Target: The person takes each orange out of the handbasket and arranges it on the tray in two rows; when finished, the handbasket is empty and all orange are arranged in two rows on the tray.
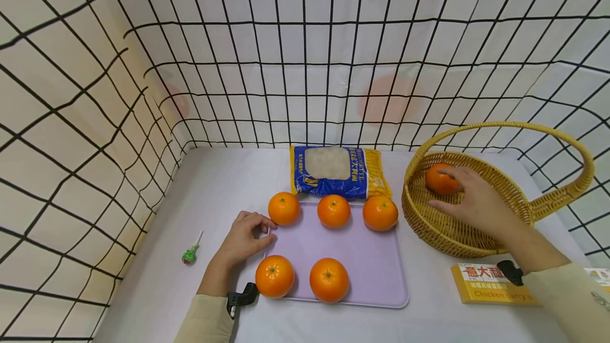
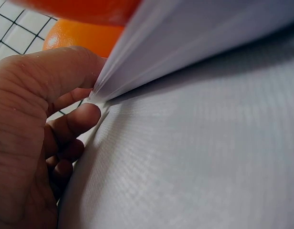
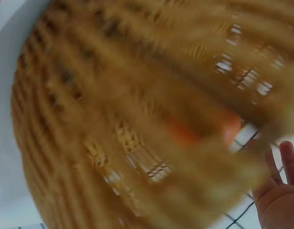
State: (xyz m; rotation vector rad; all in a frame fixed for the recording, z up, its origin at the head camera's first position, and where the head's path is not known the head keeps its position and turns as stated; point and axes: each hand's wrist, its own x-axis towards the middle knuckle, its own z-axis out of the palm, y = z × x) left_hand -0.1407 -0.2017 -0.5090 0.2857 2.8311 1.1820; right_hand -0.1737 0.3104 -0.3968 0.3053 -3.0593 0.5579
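Note:
My left hand (image 1: 246, 237) is at the left edge of the lilac tray (image 1: 367, 258), its thumb and curled fingers pinching the rim (image 2: 101, 88). Several oranges sit on that tray: three along the back, one of them the back-left orange (image 1: 284, 208), and two at the front, including the front-middle orange (image 1: 329, 280). Over the wicker basket (image 1: 429, 221) at the right, my right hand (image 1: 476, 202) reaches in with fingers spread. Beside its fingertips, inside the basket, lies another orange (image 1: 439, 179). The right wrist view is blurred, with straight fingers (image 3: 288, 162) beyond the weave.
Behind the tray lies a blue and yellow pasta bag (image 1: 329, 171). A yellow box (image 1: 491, 285) is in front of the basket, partly under the right forearm. At the left lies a green-wrapped lollipop (image 1: 190, 253). Black wire mesh (image 1: 281, 68) fences the table; the basket handle (image 1: 505, 125) arches high.

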